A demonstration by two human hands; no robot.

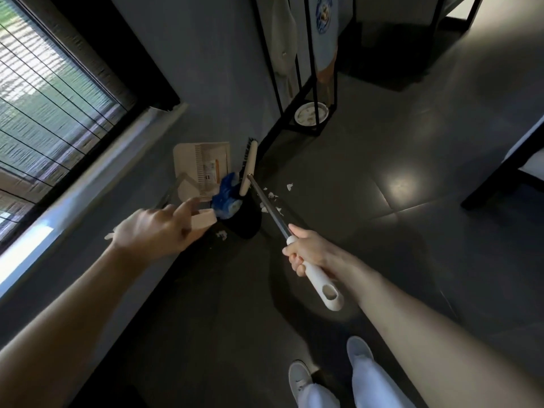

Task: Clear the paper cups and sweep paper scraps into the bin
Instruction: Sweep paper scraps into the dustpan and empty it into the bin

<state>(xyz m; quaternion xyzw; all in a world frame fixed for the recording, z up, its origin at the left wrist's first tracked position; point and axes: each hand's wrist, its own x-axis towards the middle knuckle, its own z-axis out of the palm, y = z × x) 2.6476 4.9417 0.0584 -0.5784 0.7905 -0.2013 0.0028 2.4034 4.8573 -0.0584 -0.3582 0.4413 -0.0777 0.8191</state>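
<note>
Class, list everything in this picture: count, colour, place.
Broom: one, steel shaft, cream head beside the bin.
Dustpan: one, cream, leaning on the wall.
Bin: one, black with blue bag, below dustpan.
Paper scraps: several, white, floor around the bin.
Rack: one, black, against the wall.
Dish: one, white, at the rack's base.
Left hand: blurred, at the dustpan's handle.
Right hand: grips the broom's white handle.

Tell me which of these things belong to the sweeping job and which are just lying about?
For the job:
broom, gripped by the right hand
dustpan against the wall, left hand at its handle (blurred)
black bin with blue bag
paper scraps on the floor

Just lying about:
round white dish
black metal stand
window blind
</note>
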